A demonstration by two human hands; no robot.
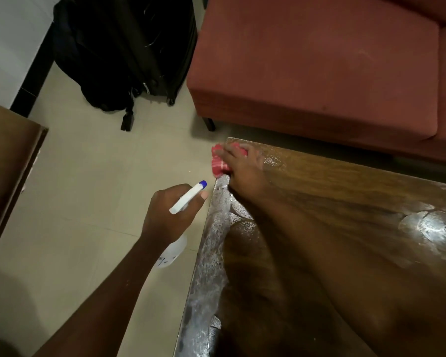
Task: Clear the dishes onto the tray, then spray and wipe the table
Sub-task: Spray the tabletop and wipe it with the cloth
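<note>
A dark wooden table [345, 202] fills the right and lower part of the view, its left edge streaked with wet foam. At the table's far left corner, my right hand [242, 168] presses a red checked cloth [218, 162]; part of the cloth hangs past the edge. My left hand [170, 215] is over the floor just left of the table edge, gripping a white spray bottle [188, 197] with a blue nozzle tip. The bottle's clear body shows below my wrist. No dishes or tray are in view.
A red-brown sofa [319, 63] stands close behind the table. Black luggage and a backpack [124, 52] sit on the pale tiled floor [88, 189] at the upper left. A brown wooden piece of furniture [8, 163] edges in at the left.
</note>
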